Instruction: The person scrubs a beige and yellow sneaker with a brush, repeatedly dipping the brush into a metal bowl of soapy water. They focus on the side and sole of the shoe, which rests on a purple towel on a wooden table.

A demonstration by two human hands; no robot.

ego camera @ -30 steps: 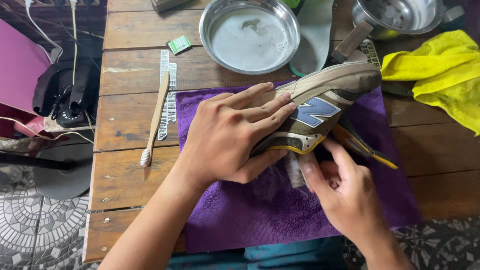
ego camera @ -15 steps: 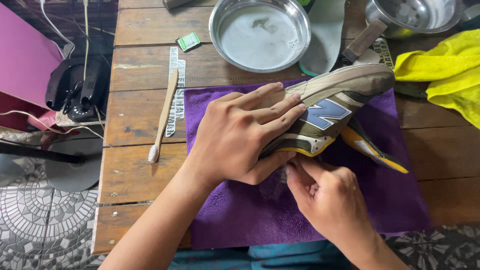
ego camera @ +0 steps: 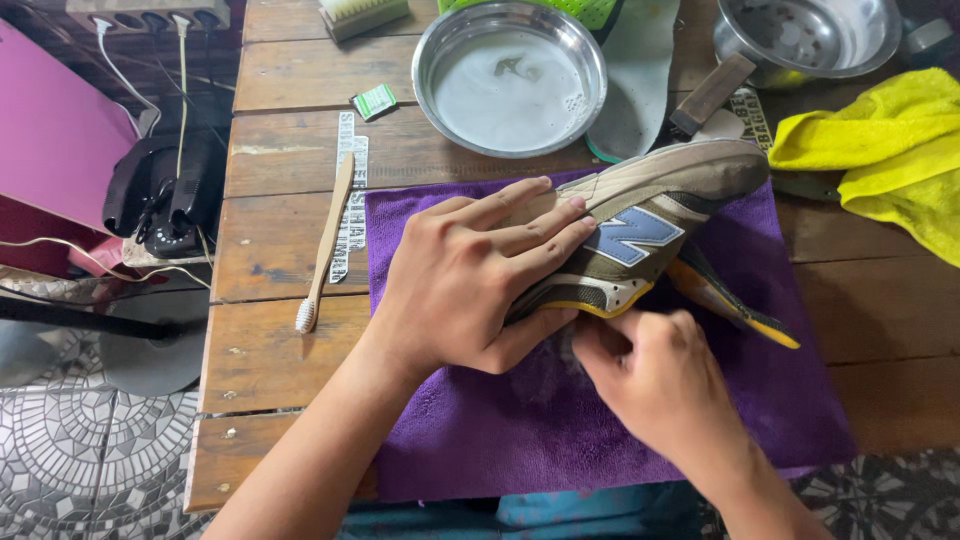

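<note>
One olive-and-tan sneaker with a blue side emblem and a yellow-trimmed sole (ego camera: 640, 235) lies on its side on a purple microfibre cloth (ego camera: 560, 440), which is spread near the front edge of the wooden plank table (ego camera: 280, 240), right of centre. The shoe's long axis runs diagonally, heel toward the front-left, toe toward the table's back-right corner.

The left hand (ego camera: 480, 280) lies flat over the heel half of the shoe, fingers spread and extended along the upper, thumb tucked under the sole edge; it presses the shoe down and is clamped on it. The right hand (ego camera: 660, 385) sits just in front of the shoe, directly below the sole edge at mid-length, fingers curled together against the sole. Whether it pinches anything cannot be told; the fingertips are hidden. The right hand is the nearer to the sole edge; the shoe lies away from it, toward the back of the table.

A loose dark strip with a yellow edge (ego camera: 735, 300), apparently part of the sole, trails from the shoe to the right.

Count on the table: two round steel bowls (ego camera: 510, 75), the second at the back-right corner (ego camera: 805, 35); one wooden-handled toothbrush (ego camera: 325, 245) left of the cloth; one grey insole (ego camera: 635, 85); one yellow cloth (ego camera: 880, 150) at the right edge; one scrubbing brush (ego camera: 363, 15) at the back edge.
</note>
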